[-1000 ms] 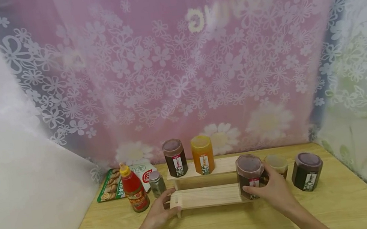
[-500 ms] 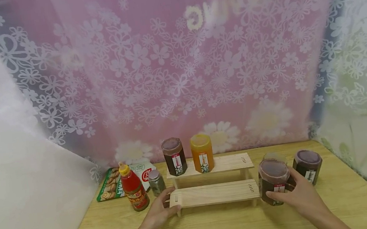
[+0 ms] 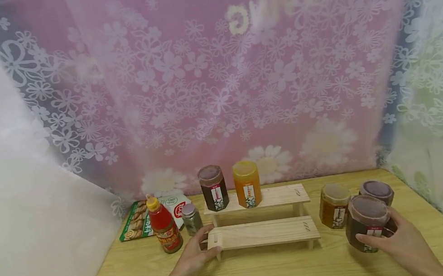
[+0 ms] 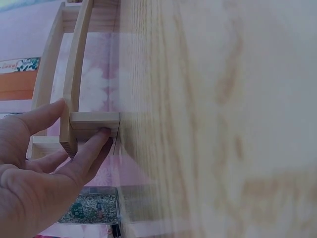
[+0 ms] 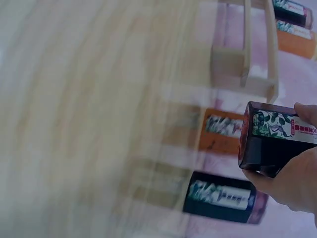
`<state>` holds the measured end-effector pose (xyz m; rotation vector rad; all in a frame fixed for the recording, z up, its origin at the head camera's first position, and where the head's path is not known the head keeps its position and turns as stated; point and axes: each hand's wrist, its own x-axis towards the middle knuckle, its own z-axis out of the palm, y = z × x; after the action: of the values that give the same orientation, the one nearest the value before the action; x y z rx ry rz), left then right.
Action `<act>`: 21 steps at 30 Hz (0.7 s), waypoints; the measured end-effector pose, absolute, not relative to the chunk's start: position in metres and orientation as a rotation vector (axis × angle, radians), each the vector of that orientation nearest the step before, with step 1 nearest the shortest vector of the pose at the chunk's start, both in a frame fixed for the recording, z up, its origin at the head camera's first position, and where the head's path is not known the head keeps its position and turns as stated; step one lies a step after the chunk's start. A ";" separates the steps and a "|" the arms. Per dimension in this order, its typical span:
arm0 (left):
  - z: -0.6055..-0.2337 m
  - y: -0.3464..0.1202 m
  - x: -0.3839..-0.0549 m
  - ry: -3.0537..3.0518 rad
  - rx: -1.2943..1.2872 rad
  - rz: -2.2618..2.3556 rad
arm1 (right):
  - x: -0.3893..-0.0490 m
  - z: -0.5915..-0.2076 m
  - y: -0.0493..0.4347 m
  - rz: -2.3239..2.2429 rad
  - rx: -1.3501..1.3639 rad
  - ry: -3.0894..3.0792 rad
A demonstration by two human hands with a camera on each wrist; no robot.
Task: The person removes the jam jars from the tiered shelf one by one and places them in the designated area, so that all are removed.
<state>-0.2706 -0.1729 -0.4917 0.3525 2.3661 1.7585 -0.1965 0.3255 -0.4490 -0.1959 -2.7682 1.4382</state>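
My left hand [image 3: 192, 254] grips the left end of a two-step wooden rack [image 3: 263, 233]. In the left wrist view its thumb lies on the lower board and its fingers are by the leg. My right hand [image 3: 406, 243] holds a dark jam jar [image 5: 267, 154] with a red and white label, upright and raised off the table. Behind that jar stands a second dark jar [image 5: 218, 201], partly hidden in the head view. An amber jar [image 3: 332, 212] stands just left of them. On the upper step sit another dark jar [image 3: 214, 195] and an orange-yellow jar [image 3: 247, 190].
Left of the rack stand a red sauce bottle [image 3: 165, 228] with a yellow cap and a small spice jar [image 3: 192, 221]. A green and white packet [image 3: 137, 222] lies behind them. The table [image 3: 261, 274] meets a flowered curtain [image 3: 199, 90] at the back.
My right hand has carried the dark jar from the right end of the lower step to the right, past the amber jar. The left hand keeps its grip on the rack.
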 end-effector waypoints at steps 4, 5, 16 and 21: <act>-0.491 -0.172 -0.271 2.361 0.357 1.759 | -0.199 -0.458 0.346 1.392 -0.248 -2.804; -0.491 -0.172 -0.271 2.358 0.361 1.760 | -0.200 -0.460 0.350 1.397 -0.264 -2.813; -0.491 -0.173 -0.271 2.363 0.363 1.756 | -0.205 -0.475 0.376 1.566 -0.372 -2.782; -0.491 -0.172 -0.271 2.366 0.360 1.752 | -0.205 -0.477 0.381 1.577 -0.355 -2.784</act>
<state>-0.2714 -0.1724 -0.4909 0.3605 2.3655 1.7519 -0.2055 0.3806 -0.4770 -0.3550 -2.7845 1.5765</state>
